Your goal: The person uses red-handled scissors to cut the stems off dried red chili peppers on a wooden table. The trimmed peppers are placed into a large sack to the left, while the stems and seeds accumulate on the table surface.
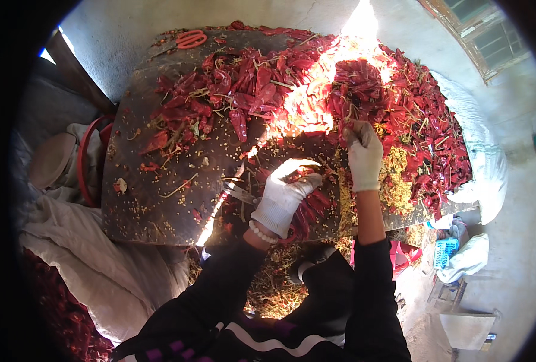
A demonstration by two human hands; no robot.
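Note:
My left hand (pixel 284 192), in a white knitted glove with a beaded bracelet at the wrist, curls around dried red chili peppers (pixel 302 172). Under and beside it more chilies (pixel 311 210) lie on the dark table board (pixel 159 217). Metal scissor blades (pixel 241 194) stick out to the left of this glove; the rest is largely hidden. My right hand (pixel 365 156), also gloved, reaches to the near edge of the chili pile (pixel 268 86). Its thumb and fingertips pinch a red chili (pixel 342 131), partly covered by the fingers.
Orange-handled scissors (pixel 191 39) lie at the far left of the board. Yellow seeds (pixel 397 167) gather at right. A white sack (pixel 489 149) borders the pile's right side. Pale cloth (pixel 114 271) hangs at lower left, and a blue plastic basket (pixel 445 252) stands lower right.

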